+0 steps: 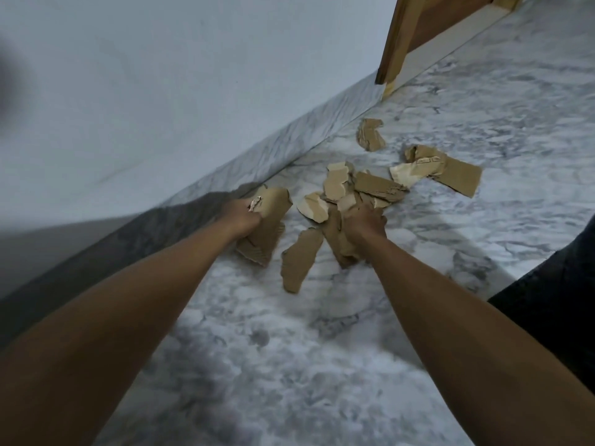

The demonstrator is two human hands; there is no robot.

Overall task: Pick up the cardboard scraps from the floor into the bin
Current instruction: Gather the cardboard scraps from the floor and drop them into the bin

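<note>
Marble floor [322, 365] open; both hands grip scraps.

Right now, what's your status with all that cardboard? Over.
Left hand grips torn brown cardboard scraps; right hand grips more. Loose scraps on grey marble floor. Bin not in view.
</note>
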